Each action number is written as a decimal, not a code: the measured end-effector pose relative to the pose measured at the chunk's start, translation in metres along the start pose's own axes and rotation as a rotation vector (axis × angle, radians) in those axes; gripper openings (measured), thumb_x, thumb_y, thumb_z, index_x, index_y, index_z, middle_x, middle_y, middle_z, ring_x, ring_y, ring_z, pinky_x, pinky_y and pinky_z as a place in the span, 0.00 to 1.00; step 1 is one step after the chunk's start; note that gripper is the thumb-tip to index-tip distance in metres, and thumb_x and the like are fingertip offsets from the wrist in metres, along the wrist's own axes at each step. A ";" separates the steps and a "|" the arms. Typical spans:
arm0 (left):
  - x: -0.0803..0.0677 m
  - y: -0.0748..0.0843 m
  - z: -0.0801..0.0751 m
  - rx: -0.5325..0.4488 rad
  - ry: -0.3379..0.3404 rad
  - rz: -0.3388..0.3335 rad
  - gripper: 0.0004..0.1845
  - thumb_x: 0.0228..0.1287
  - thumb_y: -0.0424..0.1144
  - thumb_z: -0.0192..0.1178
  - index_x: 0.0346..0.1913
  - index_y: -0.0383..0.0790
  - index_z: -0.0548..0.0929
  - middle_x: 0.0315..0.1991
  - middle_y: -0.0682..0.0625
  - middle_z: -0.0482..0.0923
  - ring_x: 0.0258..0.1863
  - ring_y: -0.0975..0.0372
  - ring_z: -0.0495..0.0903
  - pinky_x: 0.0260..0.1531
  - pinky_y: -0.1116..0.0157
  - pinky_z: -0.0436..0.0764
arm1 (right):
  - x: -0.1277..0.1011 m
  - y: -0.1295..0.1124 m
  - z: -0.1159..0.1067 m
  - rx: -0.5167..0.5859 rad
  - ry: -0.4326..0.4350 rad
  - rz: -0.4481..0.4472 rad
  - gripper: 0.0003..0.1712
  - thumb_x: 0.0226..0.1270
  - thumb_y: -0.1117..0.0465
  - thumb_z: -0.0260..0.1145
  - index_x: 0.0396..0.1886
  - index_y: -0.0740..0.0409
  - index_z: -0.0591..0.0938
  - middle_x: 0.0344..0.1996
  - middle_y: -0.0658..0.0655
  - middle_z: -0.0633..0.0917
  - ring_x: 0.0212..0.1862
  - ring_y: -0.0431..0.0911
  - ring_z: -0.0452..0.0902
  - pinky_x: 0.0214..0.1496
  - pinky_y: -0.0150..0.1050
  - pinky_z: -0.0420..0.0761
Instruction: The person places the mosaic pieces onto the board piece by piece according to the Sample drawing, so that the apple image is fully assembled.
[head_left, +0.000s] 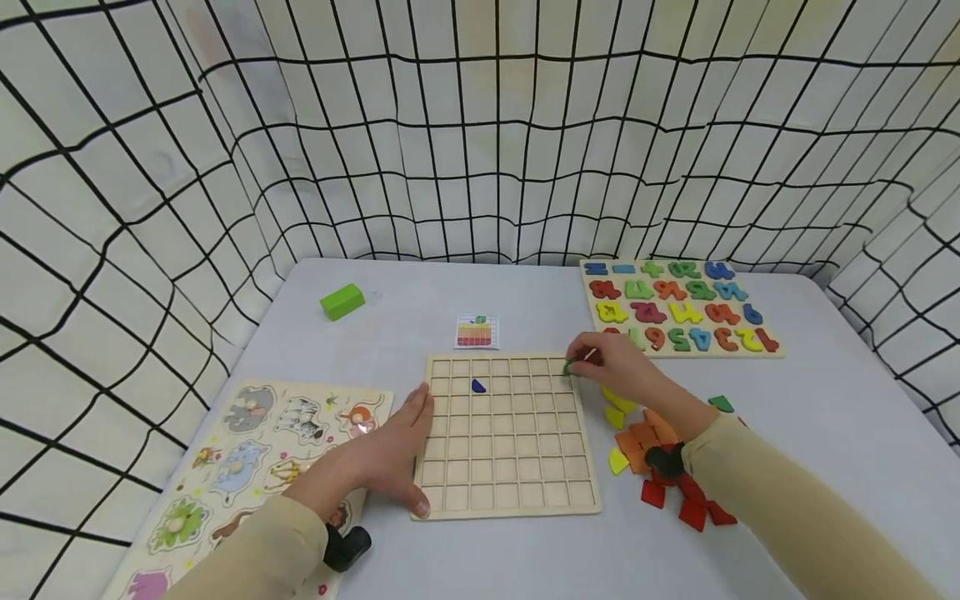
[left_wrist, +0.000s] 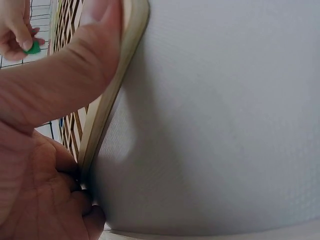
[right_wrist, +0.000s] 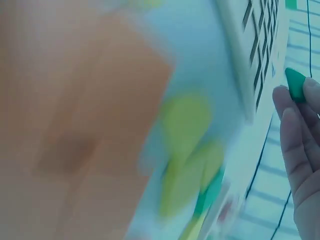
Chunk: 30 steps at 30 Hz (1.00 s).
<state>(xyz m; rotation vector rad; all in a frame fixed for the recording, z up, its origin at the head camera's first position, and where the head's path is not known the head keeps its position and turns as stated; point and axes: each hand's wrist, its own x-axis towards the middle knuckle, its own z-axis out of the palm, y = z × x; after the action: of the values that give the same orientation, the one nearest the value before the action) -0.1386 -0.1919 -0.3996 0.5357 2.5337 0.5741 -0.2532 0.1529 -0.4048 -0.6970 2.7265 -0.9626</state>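
A wooden grid board (head_left: 513, 447) lies flat on the table. My left hand (head_left: 393, 458) is spread along its left edge, thumb on the near corner and fingers farther up; in the left wrist view the thumb (left_wrist: 75, 75) presses on the rim. At the board's far right corner, my right hand (head_left: 611, 360) pinches a small green piece (right_wrist: 296, 85) between thumb and fingertips. One dark blue piece (head_left: 478, 386) sits in a cell near the far left. Just beyond the board lies a small pattern card (head_left: 477, 332) with coloured blocks printed on it.
Right of the board lie loose yellow pieces (head_left: 615, 417), orange pieces (head_left: 636, 446), red pieces (head_left: 693, 514) and a green piece (head_left: 722, 403). A letter-and-number puzzle (head_left: 682, 313) is behind them. An animal puzzle (head_left: 247, 475) lies left, a green block (head_left: 342, 302) at the far left.
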 end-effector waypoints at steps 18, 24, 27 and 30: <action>-0.001 -0.003 0.001 -0.006 0.019 0.001 0.77 0.36 0.49 0.86 0.79 0.21 0.41 0.82 0.30 0.28 0.83 0.41 0.35 0.80 0.45 0.50 | 0.075 -0.052 0.054 -0.027 -0.113 0.033 0.03 0.71 0.62 0.69 0.38 0.57 0.86 0.35 0.53 0.86 0.37 0.43 0.76 0.43 0.36 0.79; -0.001 -0.003 0.000 -0.011 0.021 0.004 0.77 0.37 0.48 0.86 0.79 0.21 0.41 0.82 0.30 0.29 0.83 0.40 0.35 0.81 0.45 0.49 | 0.079 -0.053 0.053 -0.111 -0.137 0.009 0.05 0.71 0.60 0.70 0.38 0.57 0.89 0.37 0.53 0.88 0.38 0.44 0.78 0.45 0.37 0.81; -0.001 -0.004 0.001 -0.014 0.015 0.001 0.77 0.37 0.48 0.86 0.79 0.22 0.41 0.82 0.31 0.29 0.83 0.41 0.35 0.81 0.45 0.49 | 0.080 -0.054 0.053 -0.178 -0.146 -0.013 0.06 0.70 0.60 0.70 0.36 0.56 0.90 0.37 0.52 0.90 0.39 0.43 0.79 0.46 0.38 0.82; -0.001 -0.004 0.002 -0.015 0.012 -0.005 0.77 0.38 0.48 0.86 0.79 0.22 0.41 0.82 0.31 0.29 0.83 0.41 0.35 0.81 0.45 0.49 | 0.079 -0.058 0.054 -0.230 -0.160 -0.021 0.06 0.70 0.60 0.70 0.35 0.55 0.91 0.36 0.52 0.90 0.37 0.43 0.78 0.45 0.37 0.83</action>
<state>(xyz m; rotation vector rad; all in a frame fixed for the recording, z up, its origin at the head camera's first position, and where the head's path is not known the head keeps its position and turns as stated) -0.1383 -0.1953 -0.4030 0.5225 2.5390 0.5952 -0.2846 0.0458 -0.4105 -0.8039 2.7161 -0.5734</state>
